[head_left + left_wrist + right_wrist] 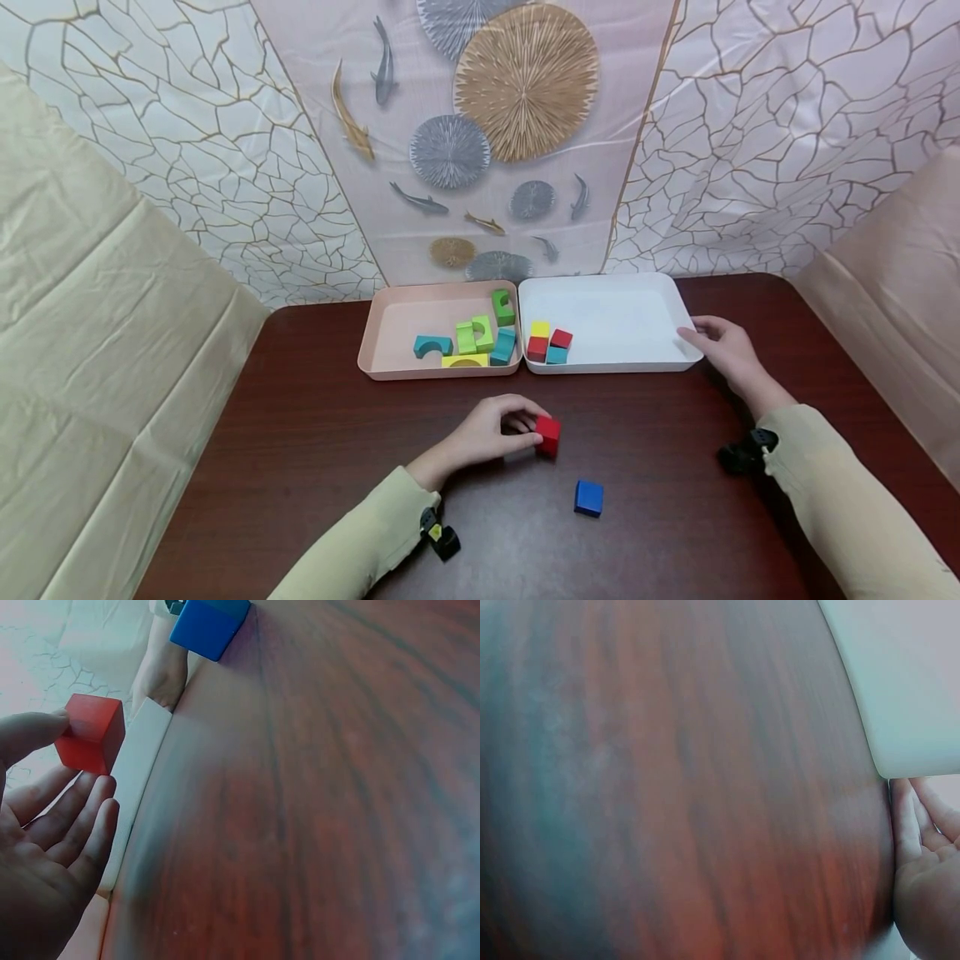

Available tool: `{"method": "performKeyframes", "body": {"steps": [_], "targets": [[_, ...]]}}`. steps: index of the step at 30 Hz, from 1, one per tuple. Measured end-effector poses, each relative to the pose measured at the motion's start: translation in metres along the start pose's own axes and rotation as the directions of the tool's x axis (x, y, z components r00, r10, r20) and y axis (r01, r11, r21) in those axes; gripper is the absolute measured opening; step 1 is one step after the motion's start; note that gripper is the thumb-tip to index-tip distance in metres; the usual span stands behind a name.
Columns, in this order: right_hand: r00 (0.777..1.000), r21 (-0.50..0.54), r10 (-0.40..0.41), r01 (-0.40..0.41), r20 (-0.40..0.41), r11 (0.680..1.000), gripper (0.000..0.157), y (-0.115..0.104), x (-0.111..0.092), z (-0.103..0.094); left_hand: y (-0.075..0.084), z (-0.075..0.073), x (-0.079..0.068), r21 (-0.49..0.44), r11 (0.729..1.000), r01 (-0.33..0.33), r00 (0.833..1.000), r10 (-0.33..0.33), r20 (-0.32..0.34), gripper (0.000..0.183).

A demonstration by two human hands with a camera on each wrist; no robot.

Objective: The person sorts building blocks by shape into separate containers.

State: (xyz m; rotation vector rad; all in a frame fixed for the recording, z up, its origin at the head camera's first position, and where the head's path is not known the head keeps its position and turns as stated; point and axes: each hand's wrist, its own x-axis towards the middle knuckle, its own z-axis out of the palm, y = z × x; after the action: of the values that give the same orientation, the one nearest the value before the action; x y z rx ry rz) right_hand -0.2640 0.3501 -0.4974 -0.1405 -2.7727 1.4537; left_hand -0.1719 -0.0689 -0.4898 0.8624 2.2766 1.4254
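Between thumb and fingertips, my left hand [487, 433] pinches a red cube [548, 437] above the dark table. In the left wrist view the thumb presses one side of that red cube [91, 733], with the fingers below it. A blue cube [588, 498] lies on the table to the right of and nearer than the left hand. At the far right, my right hand [729, 354] grips the right rim of the white tray [615, 321], thumb over the edge. The right wrist view shows the right hand [934, 870] against the tray's corner, its fingertips partly hidden.
In the white tray's left corner sit a yellow cube [540, 329], two red cubes and a teal cube [557, 356]. Beside it stands a pink tray [397, 325] with several arch blocks in green, teal and yellow. A patterned cloth [300, 167] hangs behind the table.
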Motion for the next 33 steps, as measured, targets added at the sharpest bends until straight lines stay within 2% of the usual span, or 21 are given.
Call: {"method": "performKeyframes", "body": {"steps": [7, 17, 26, 33], "targets": [[1.000, -0.010, 0.015, -0.015, 0.009, 1.000, 0.069, -0.001, -0.001, 0.000, 0.000, 0.001, 0.004, 0.003, 1.000, -0.015, 0.999, 0.015, -0.046, 0.030], [1.000, -0.008, 0.009, -0.009, 0.010, 1.000, 0.069, -0.001, -0.002, 0.001, 0.002, 0.004, 0.012, -0.042, 0.999, -0.003, 0.994, -0.002, -0.109, 0.032], [1.000, -0.005, 0.013, -0.013, 0.011, 1.000, 0.070, 0.000, 0.000, 0.000, 0.007, 0.005, 0.020, -0.080, 0.995, -0.051, 0.984, 0.037, -0.174, 0.032], [1.000, -0.004, 0.006, -0.006, 0.010, 1.000, 0.070, 0.000, 0.001, -0.001, 0.007, 0.004, 0.028, -0.093, 0.994, -0.056, 0.977, 0.036, -0.209, 0.032]]}}
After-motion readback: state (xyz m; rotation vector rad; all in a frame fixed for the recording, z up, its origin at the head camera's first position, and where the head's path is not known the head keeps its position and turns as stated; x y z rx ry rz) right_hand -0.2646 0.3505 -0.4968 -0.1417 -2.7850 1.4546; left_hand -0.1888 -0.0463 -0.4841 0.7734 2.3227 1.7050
